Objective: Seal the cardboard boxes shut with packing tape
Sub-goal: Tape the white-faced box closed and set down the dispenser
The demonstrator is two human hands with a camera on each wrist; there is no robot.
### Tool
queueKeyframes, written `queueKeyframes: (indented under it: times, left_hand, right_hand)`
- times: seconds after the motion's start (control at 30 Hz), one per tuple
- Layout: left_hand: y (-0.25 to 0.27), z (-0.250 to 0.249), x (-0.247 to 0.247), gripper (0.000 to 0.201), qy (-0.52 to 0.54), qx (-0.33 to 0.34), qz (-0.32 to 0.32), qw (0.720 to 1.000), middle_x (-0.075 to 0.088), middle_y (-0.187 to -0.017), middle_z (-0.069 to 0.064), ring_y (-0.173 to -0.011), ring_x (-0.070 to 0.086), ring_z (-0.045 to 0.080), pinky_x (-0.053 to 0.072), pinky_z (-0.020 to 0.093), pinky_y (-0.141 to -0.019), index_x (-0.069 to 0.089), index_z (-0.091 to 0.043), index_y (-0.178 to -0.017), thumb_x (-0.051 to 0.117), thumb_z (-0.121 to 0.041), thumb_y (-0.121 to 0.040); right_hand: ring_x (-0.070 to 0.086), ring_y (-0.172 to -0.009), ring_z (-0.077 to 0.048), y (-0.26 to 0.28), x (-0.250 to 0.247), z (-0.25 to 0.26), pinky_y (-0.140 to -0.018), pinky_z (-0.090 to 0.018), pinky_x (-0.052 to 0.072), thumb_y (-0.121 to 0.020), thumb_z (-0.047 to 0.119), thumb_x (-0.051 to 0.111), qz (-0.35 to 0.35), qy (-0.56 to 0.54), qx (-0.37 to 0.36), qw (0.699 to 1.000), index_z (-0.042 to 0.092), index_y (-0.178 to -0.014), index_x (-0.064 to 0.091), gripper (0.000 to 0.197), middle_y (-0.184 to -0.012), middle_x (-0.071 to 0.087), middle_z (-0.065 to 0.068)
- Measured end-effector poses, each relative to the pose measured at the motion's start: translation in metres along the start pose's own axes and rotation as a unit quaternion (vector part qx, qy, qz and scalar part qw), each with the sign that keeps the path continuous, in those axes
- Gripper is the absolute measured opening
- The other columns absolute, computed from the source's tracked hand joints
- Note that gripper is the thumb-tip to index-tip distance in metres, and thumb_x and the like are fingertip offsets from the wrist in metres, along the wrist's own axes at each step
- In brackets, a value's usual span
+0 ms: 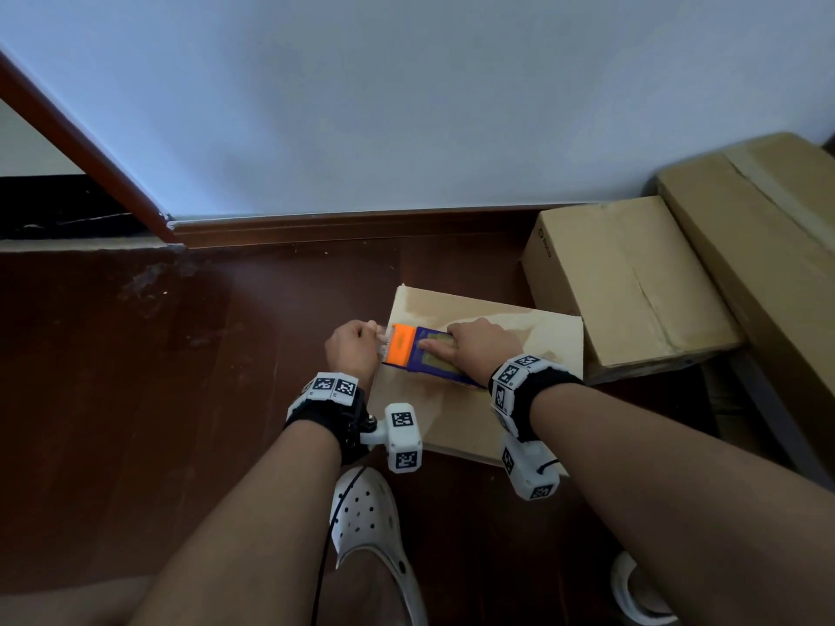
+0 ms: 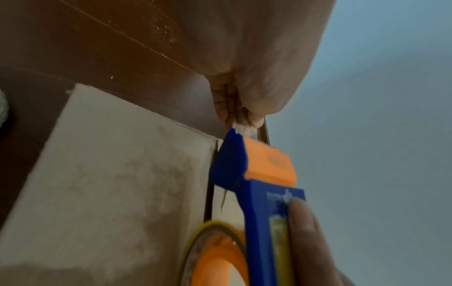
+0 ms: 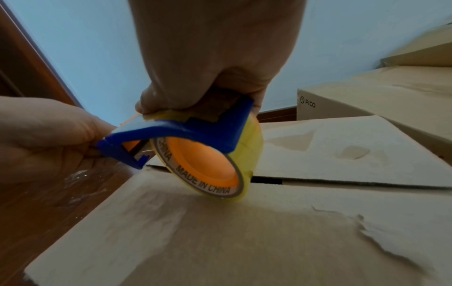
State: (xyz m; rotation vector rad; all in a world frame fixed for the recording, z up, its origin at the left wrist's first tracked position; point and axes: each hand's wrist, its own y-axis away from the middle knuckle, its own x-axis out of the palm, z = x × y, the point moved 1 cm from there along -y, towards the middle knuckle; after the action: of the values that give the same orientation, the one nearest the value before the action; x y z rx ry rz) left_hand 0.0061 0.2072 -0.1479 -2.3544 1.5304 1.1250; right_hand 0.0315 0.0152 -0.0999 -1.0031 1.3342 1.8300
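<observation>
From the head view, the right hand (image 1: pixel 481 350) grips the blue-and-orange tape dispenser (image 1: pixel 420 354) on top of the cardboard box (image 1: pixel 519 345) on the floor, while the left hand (image 1: pixel 354 350) pinches the tape end (image 1: pixel 382 341) at its cutter. The left wrist view shows that pinch just beyond the box edge. On the right wrist view, the tape roll (image 3: pixel 220 164) rests over the open flap seam (image 3: pixel 367 183).

Dark wood floor (image 1: pixel 135 399) bearing three cardboard boxes (image 1: pixel 479 399), seemingly a white clog (image 1: pixel 366 521)
</observation>
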Motion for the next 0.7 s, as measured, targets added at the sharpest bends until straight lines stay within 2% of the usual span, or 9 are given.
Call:
queueKeyframes:
  times: [0.13,0.3,0.4,0.5,0.53,0.7]
  left_hand:
    - [-0.008,0.001,-0.010,0.032,0.005,-0.003,-0.045,0.999,0.072,-0.090,0.006,-0.091,0.062,0.023,0.042,0.027,-0.077,0.072,-0.010,-0.083,0.049,-0.025,-0.099]
    - [-0.021,0.019,-0.020,0.030,0.037,-0.016,-0.077,0.996,0.073,-0.080,0.002,-0.085,0.066,0.024,0.050,0.034,-0.086,0.069,-0.013,-0.075,0.051,-0.024,-0.097]
    - [-0.030,0.035,-0.012,0.031,0.121,-0.055,-0.021,0.991,0.071,-0.071,0.001,-0.073,0.066,0.023,0.055,0.037,-0.079,0.068,-0.014,-0.071,0.053,-0.023,-0.096]
    - [-0.030,0.045,-0.002,0.030,0.188,-0.097,0.063,0.975,0.068,-0.071,0.005,-0.062,0.059,0.017,0.051,0.024,-0.057,0.065,-0.010,-0.076,0.049,-0.018,-0.100]
    - [-0.028,0.046,0.001,0.029,0.198,-0.100,0.073,0.972,0.067,-0.071,0.006,-0.061,0.058,0.016,0.048,0.022,-0.054,0.064,-0.009,-0.077,0.048,-0.017,-0.101]
    - [-0.024,0.046,0.003,0.029,0.238,-0.119,0.085,0.960,0.063,-0.071,0.006,-0.061,0.055,0.014,0.045,0.023,-0.059,0.063,-0.009,-0.081,0.045,-0.018,-0.102]
  right_hand:
    - [0.058,-0.084,-0.024,-0.002,-0.003,0.001,-0.069,-0.034,0.046,-0.086,0.076,0.032,0.016,-0.009,0.005,1.000,0.017,-0.093,0.055,0.063,-0.083,0.056,-0.004]
    - [0.054,-0.072,-0.020,-0.004,-0.007,0.003,-0.060,-0.031,0.040,-0.084,0.078,0.031,0.009,0.010,0.007,1.000,0.017,-0.093,0.061,0.069,-0.076,0.056,0.000]
    - [0.057,-0.070,-0.020,-0.004,-0.010,0.001,-0.056,-0.029,0.040,-0.084,0.078,0.031,0.009,0.040,0.008,0.999,0.015,-0.087,0.063,0.071,-0.076,0.059,-0.002]
    - [0.055,-0.066,-0.019,0.000,-0.008,-0.001,-0.051,-0.026,0.037,-0.084,0.078,0.032,0.017,0.072,0.019,0.997,0.014,-0.082,0.061,0.070,-0.069,0.055,-0.001]
    - [0.054,-0.065,-0.019,0.001,-0.007,-0.001,-0.050,-0.026,0.035,-0.084,0.078,0.032,0.018,0.078,0.023,0.996,0.014,-0.081,0.060,0.069,-0.068,0.053,-0.001]
    - [0.048,-0.056,-0.016,-0.002,-0.009,0.009,-0.048,-0.024,0.031,-0.085,0.076,0.034,0.033,0.086,0.045,0.995,0.015,-0.068,0.052,0.066,-0.064,0.050,-0.001]
